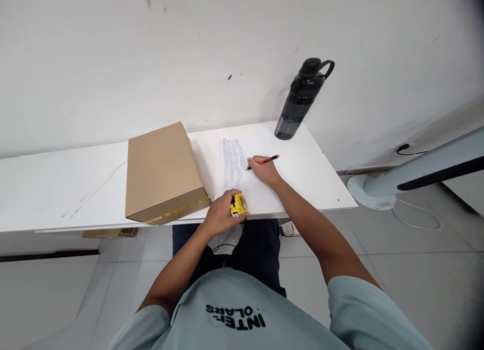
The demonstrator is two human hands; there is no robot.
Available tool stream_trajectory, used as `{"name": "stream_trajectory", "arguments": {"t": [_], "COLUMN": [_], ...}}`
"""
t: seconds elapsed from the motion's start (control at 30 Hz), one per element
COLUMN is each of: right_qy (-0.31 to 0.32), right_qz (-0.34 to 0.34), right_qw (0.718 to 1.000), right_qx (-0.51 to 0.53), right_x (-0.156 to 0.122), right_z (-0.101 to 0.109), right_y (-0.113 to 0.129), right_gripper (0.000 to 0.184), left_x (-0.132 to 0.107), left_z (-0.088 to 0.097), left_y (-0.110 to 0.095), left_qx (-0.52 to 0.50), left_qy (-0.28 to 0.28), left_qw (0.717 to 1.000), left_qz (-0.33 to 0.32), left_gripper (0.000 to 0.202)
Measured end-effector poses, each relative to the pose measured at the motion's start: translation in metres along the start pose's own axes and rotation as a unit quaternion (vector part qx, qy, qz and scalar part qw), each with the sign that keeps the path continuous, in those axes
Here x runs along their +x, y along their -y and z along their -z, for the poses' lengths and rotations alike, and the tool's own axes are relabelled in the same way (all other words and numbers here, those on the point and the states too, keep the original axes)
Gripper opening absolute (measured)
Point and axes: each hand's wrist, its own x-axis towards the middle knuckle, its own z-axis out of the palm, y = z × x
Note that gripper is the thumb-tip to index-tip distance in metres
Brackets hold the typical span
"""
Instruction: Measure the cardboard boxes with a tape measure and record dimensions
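Note:
My left hand (220,213) is closed around a yellow and black tape measure (239,205) at the front edge of the white table. In my right hand (265,171) is a red and black pen (268,160), its tip pointing down and left at a sheet of paper (232,163). Dense handwriting covers the left part of the sheet. Whether the pen tip touches the paper I cannot tell. Left of the paper sits a closed brown cardboard box (161,168), a yellow strip running along its front side.
A dark water bottle (298,100) with a loop handle stands at the table's back right, near the wall. Right of the white table (321,188), a pale blue column on a round base (372,193) stands on the tiled floor, with a cable beside it.

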Motion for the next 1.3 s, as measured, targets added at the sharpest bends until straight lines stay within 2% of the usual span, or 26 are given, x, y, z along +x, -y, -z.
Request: {"name": "stream_trajectory", "arguments": {"t": [0.7, 1.3], "right_qy": [-0.02, -0.025], "right_qz": [-0.002, 0.015], "right_qw": [1.0, 0.998], "right_qx": [0.005, -0.049], "right_x": [-0.001, 0.0008], "right_z": [0.0006, 0.0008], "right_y": [0.0003, -0.0066], "right_gripper": [0.036, 0.036], "left_x": [0.0006, 0.0007], "left_z": [-0.0013, -0.0048], "left_y": [0.0013, 0.0074], "left_qx": [0.004, 0.011], "left_qy": [-0.003, 0.004], "left_qw": [1.0, 1.0], "left_qz": [-0.002, -0.018], "left_gripper": [0.067, 0.067]}}
